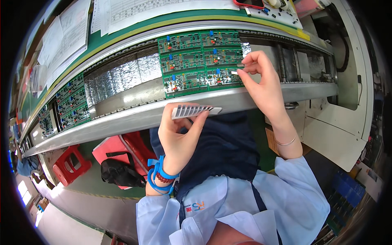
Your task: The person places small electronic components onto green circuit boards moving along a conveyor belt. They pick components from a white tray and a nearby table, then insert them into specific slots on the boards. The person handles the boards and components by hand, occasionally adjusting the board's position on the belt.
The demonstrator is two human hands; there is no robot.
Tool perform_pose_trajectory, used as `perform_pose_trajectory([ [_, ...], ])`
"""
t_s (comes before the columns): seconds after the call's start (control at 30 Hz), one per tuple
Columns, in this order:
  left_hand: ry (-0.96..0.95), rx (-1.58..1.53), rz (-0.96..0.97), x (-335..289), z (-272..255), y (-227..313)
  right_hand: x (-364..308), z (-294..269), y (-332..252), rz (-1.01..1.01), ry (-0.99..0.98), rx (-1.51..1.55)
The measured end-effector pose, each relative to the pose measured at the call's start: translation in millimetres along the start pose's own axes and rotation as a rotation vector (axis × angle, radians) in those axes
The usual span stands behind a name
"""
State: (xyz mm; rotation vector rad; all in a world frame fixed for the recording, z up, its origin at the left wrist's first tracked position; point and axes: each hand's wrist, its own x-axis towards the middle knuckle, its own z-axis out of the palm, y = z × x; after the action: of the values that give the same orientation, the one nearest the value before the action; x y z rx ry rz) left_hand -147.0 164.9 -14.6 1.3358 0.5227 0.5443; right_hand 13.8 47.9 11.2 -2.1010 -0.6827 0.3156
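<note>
My left hand (177,136) pinches a white strip sheet (178,112) with a row of dark bars, held just in front of the conveyor's near rail. A blue coiled wrist strap (157,179) circles the left wrist. At the right edge of a panel of green circuit boards (183,63), my right hand (263,83) has a small white label-like piece (234,73) at the tip of its thumb. The index finger is bent above it, a little apart from the thumb. The panel lies across the conveyor, crowded with blue, red and black parts.
The conveyor's near metal rail (134,110) runs between me and the boards. More green boards (72,100) sit farther left on the line. Papers (134,14) and a red-edged phone (250,3) lie behind. A red stool (72,165) and black bag (118,172) stand below left.
</note>
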Motion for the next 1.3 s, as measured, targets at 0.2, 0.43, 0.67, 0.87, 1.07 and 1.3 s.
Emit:
perform_pose_trajectory([
  [0.2, 0.025, 0.007, -0.002, 0.6, 1.0, 3.5, 3.0, -0.1, -1.8, -0.024, -0.016, -0.056],
  [0.43, 0.004, 0.01, 0.002, 0.4, 0.8, 2.5, 1.0, 2.6, 1.7, -0.143, 0.031, -0.343],
  [0.67, -0.025, -0.004, 0.028, -1.0, 0.7, 2.8, 30.1, -10.9, 16.1, -0.15, 0.226, -0.18],
  [0.87, -0.031, -0.007, 0.037, -0.6, 0.4, 3.7, 36.1, -4.0, 25.9, -0.039, 0.164, -0.121],
  [1.07, -0.036, -0.015, -0.002, -2.3, -1.6, 4.9, 32.9, -4.9, 22.3, -0.182, 0.201, -0.478],
  [1.3, -0.045, 0.001, -0.015, -2.3, 0.2, 7.9, 52.1, -14.3, 39.2, -0.209, 0.361, -0.435],
])
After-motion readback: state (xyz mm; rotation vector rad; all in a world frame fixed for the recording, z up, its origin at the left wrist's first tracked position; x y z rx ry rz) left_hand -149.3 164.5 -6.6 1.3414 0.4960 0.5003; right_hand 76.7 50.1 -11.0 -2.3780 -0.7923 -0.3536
